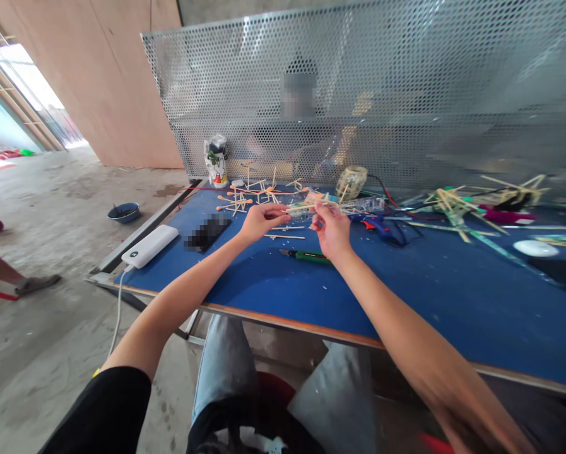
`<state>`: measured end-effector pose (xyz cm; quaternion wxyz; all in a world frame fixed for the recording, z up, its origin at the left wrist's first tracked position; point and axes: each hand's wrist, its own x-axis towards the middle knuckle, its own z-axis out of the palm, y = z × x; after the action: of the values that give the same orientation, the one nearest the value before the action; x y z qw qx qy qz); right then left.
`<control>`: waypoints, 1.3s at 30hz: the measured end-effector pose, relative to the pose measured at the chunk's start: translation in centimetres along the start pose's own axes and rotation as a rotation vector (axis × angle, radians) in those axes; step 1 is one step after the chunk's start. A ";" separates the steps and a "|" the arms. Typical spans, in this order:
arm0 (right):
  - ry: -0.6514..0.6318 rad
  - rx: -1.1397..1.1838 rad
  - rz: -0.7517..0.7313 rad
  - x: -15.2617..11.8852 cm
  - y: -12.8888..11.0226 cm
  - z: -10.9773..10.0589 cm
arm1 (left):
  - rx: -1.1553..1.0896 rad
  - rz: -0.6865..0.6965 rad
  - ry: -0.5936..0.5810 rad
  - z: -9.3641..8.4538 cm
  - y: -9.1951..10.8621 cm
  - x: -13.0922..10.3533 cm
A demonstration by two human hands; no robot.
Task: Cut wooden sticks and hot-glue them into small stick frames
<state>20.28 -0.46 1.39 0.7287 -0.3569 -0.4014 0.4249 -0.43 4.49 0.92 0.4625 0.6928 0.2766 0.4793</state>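
A thin wooden stick (300, 207) spans the gap between my hands above the blue table. My left hand (264, 221) pinches one end of it, and the fingers of my right hand (330, 227) close on the other end. Just below my right hand lies a green utility knife (306, 255) with its blade out. Loose sticks (285, 237) rest on the table under my hands. Behind my left hand stand small stick structures (238, 200) with orange blobs at some ends. A blue glue gun (387, 231) with an orange part lies right of my right hand.
A white power bank (150, 246) with a cable and a phone (207, 232) lie at the left. A printed cup (216, 162) and a jar (351, 183) stand before the perforated metal sheet (406, 94). Stick bundles (453, 208) and a white oval object (535, 248) are at the right.
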 end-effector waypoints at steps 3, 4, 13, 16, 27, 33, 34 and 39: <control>-0.009 -0.003 -0.006 0.0 -0.1 -0.1 | -0.001 -0.002 0.003 0.0 0.0 0.0; -0.014 -0.005 -0.010 0.0 -0.1 -0.1 | -0.003 -0.004 0.001 0.0 0.0 -0.1; -0.049 -0.037 -0.058 -0.1 -0.2 0.0 | 0.007 -0.027 -0.007 0.0 0.5 -0.3; -0.050 -0.045 -0.063 -0.1 -0.2 0.1 | 0.026 -0.032 0.006 0.1 0.6 -0.3; -0.091 -0.081 -0.048 0.0 0.3 -0.2 | 0.052 0.002 -0.021 -0.2 0.1 0.0; -0.135 -0.146 -0.034 -0.1 0.0 -0.4 | 0.068 -0.006 -0.015 -0.2 0.0 -0.1; -0.143 -0.162 -0.036 -0.1 -0.3 -0.3 | 0.079 -0.003 -0.013 -0.2 0.2 -0.1; -0.218 -0.251 -0.053 -0.4 -2.9 -0.9 | 0.187 0.118 0.034 -0.9 2.3 0.2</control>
<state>21.88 -2.11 3.37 0.6414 -0.3864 -0.5371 0.3883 -1.30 3.99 3.14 0.3622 0.7398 0.2864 0.4894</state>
